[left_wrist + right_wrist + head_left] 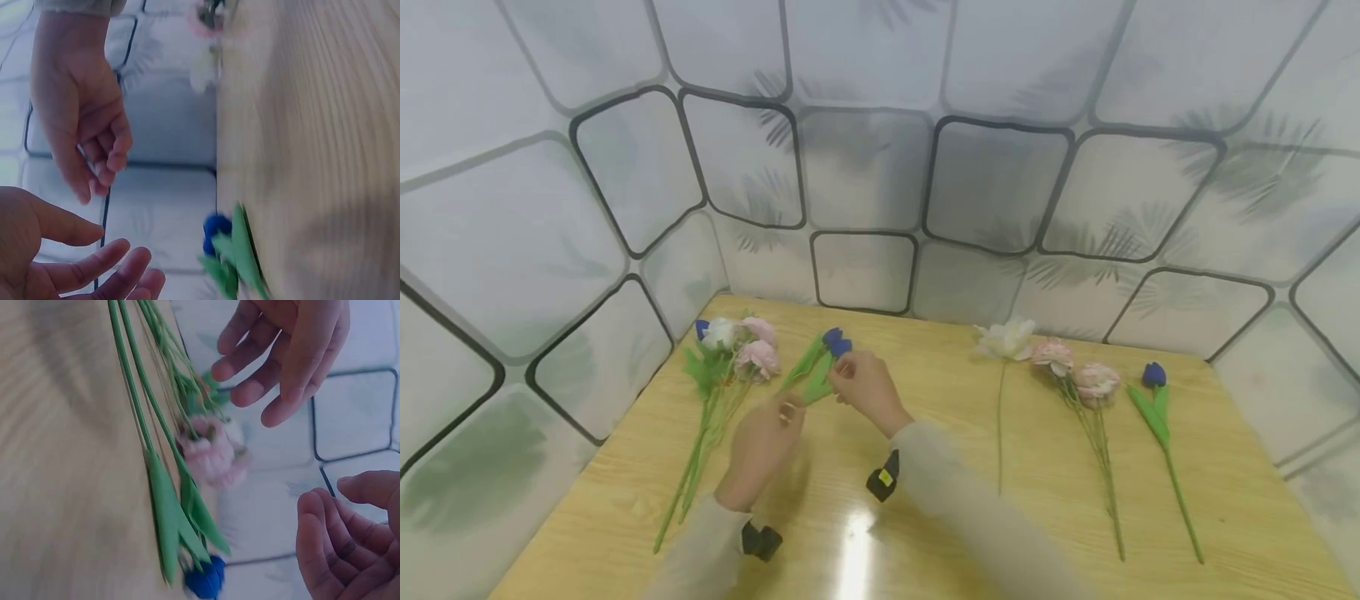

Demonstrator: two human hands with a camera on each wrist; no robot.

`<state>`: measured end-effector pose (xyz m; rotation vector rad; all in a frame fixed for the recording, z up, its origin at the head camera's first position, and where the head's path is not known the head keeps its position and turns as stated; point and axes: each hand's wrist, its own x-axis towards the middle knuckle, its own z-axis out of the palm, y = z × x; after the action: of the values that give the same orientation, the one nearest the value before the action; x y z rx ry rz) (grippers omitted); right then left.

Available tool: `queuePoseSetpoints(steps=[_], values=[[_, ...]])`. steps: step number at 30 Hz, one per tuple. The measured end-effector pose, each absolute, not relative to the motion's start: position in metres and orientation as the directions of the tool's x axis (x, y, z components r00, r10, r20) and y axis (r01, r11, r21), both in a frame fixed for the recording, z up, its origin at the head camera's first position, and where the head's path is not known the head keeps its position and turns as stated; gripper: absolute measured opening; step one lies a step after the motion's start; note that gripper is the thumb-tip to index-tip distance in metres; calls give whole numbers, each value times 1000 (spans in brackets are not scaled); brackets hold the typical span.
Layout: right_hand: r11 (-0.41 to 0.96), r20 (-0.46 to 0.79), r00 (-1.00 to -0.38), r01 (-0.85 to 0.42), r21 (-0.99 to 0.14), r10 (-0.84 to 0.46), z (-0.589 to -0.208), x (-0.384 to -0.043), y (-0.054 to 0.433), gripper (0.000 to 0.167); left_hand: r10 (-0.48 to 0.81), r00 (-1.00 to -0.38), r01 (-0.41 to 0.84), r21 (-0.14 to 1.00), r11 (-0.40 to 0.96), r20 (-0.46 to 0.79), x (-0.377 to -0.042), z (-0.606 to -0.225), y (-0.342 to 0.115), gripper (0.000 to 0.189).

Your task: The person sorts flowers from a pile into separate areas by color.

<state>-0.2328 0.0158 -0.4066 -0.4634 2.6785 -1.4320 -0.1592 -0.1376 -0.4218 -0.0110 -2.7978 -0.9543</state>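
Note:
Two artificial blue tulips (841, 348) with green leaves lie side by side on the table, left of its middle. Above their leaves is my left hand (763, 446), fingers spread and loosely bent, holding nothing. My right hand (871, 387) hovers by the blue heads; its fingers curl loosely with a gap to the thumb, and nothing is between them. The left wrist view has both hands apart from the tulips (217, 234). In the right wrist view the tulip stems and leaves (164, 512) rest on the wood.
A bunch with pink peonies (757, 358), a white flower (721, 333) and a blue tulip lies to the left. Towards the right lie a white flower (1006, 340), pink flowers (1096, 383) and another blue tulip (1154, 375). Patterned panels stand behind the wooden table (940, 350).

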Motion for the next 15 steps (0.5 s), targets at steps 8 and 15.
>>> queuePoseSetpoints(steps=[8,15], values=[[502,74,-930,-260,-825,-359,-425,-226,-45,18,-203,-971,-95,576,812,126,-142,-432,-204,28],[461,77,-900,-291,-838,-428,-436,-220,-83,16,-227,-971,-163,499,851,71,-134,-444,-233,33]])
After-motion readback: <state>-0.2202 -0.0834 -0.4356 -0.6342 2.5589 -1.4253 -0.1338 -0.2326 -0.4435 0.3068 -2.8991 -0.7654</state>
